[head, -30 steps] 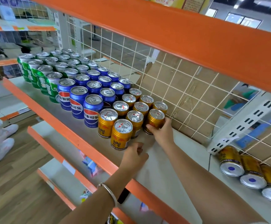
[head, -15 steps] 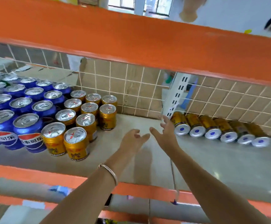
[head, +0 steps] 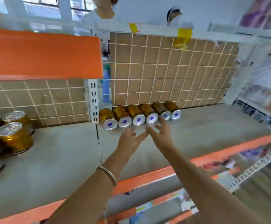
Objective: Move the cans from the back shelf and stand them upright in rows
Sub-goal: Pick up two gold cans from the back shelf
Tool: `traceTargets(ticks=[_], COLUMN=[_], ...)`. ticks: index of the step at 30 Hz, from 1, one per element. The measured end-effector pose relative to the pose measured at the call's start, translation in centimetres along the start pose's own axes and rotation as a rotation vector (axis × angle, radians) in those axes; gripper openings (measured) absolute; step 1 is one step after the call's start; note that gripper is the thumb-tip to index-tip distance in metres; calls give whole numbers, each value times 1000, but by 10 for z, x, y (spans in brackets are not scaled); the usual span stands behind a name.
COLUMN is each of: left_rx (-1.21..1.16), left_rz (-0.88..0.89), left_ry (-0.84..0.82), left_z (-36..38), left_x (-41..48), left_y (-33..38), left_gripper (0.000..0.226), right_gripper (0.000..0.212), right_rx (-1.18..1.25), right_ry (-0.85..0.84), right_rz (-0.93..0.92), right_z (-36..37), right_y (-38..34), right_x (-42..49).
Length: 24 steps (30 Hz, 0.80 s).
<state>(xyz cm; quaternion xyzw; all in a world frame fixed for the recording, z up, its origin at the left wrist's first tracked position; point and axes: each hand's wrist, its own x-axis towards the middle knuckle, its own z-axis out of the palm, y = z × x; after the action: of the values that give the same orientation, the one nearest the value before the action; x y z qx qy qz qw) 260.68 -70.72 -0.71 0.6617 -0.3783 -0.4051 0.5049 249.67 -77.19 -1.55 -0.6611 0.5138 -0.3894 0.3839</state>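
Observation:
Several gold cans [head: 138,115] lie on their sides in a row against the wire back grid, silver bottoms facing me. My left hand [head: 130,139] and my right hand [head: 160,135] reach over the grey shelf [head: 58,159] just in front of that row, fingers spread and holding nothing. The right fingertips are close to the cans towards the right end of the row. At the left edge stand upright gold cans [head: 13,136], only a few in view.
An orange upper shelf [head: 42,54] overhangs the left bay. A white slotted upright [head: 93,102] divides the two bays. The shelf's orange front lip [head: 164,173] runs below my arms. The frame is blurred at the right.
My right hand let go of a standing gold can on the left. The view swung right, and both hands travelled across the shelf to the lying cans, fingers spreading.

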Motion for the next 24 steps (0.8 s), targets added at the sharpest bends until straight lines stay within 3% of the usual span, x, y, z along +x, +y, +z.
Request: traceTargets(ticks=[3,12,21,24], left_rx=[1,-63,-21,65], left_rz=[-36,-110,-141,-117], left_ry=[-31,-8,112,155], left_z=[49,158,181,176], left_x=[-3,4,43,73], left_y=[13,36,52,59], left_gripper=[73,78,66,57], right_gripper=[72,79,78,76], right_rx=[15,8,50,117], right_ry=[51,-26,-87,-117], right_rz=[22,79,119,226], right_z=[-48,-158,-177,-168], right_y=[10,58,76,78], right_x=[4,34,83,108])
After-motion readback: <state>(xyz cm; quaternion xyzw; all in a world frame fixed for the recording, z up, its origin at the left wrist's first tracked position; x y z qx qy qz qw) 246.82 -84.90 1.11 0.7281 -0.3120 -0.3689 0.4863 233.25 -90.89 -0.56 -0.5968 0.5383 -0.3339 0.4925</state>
